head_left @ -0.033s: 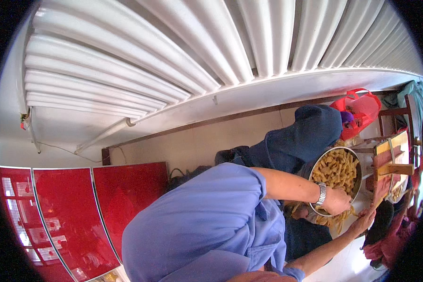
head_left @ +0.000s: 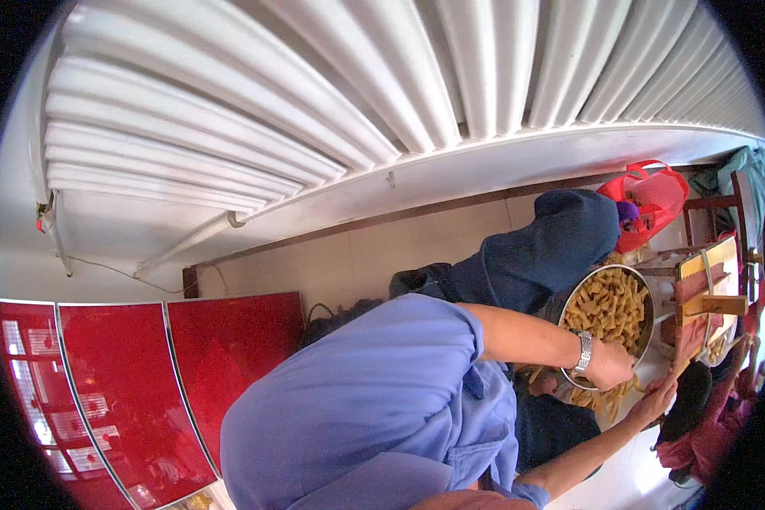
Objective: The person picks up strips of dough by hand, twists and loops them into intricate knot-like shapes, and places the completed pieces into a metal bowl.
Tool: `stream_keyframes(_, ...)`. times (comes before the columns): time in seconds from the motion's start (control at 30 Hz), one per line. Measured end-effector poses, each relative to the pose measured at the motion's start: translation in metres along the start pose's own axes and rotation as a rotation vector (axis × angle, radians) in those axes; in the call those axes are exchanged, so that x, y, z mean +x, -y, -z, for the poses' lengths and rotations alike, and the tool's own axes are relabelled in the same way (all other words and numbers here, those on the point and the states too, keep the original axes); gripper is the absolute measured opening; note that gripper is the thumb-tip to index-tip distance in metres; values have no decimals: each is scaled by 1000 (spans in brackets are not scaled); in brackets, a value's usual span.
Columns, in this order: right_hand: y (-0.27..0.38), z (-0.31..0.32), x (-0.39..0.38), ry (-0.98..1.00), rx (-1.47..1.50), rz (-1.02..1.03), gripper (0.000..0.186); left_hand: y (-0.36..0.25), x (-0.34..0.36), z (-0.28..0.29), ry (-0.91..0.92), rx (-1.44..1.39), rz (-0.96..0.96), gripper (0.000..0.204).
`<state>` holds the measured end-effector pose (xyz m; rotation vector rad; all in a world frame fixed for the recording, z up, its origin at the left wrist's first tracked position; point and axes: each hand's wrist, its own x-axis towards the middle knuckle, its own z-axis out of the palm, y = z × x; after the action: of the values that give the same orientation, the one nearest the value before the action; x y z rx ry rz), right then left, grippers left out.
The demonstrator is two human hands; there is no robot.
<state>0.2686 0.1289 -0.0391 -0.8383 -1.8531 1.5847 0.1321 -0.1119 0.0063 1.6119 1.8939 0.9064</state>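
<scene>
A round metal bowl heaped with yellowish-brown cut pieces sits at the right. My left hand, with a silver watch on its wrist, is closed at the bowl's near rim. Its fingertips are partly hidden, and what they hold cannot be made out. Long pale yellow strips lie just below the bowl, between my hands. To the right of them, my right hand is closed, its fingers curled together near a thin tan length that reaches toward a wooden bench. Whether it grips that length is unclear.
Beyond the bowl stands a wooden bench with a reddish cloth. A red bag rests by the wall. Another person in dark red works at the far right. A white radiator and red cabinets flank me.
My right hand has shifted very slightly toward the lower left. The other person's arm at the far right has moved a little. My left hand stays at the bowl's rim.
</scene>
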Motion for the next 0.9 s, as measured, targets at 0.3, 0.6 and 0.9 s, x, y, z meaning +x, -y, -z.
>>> stream_keyframes(0.3, -25, 1, -53, -34, -351, -242, 45, -47, 13, -48, 440, 215, -250, 28)
stream_keyframes(0.6, 16, -23, -115, -85, -119, -90, 34, -5, -64, 5, 383, 168, -182, 20)
stream_keyframes(0.9, 33, -55, -113, -219, -85, -255, 22, 57, -93, 4, 807, 239, -73, 28)
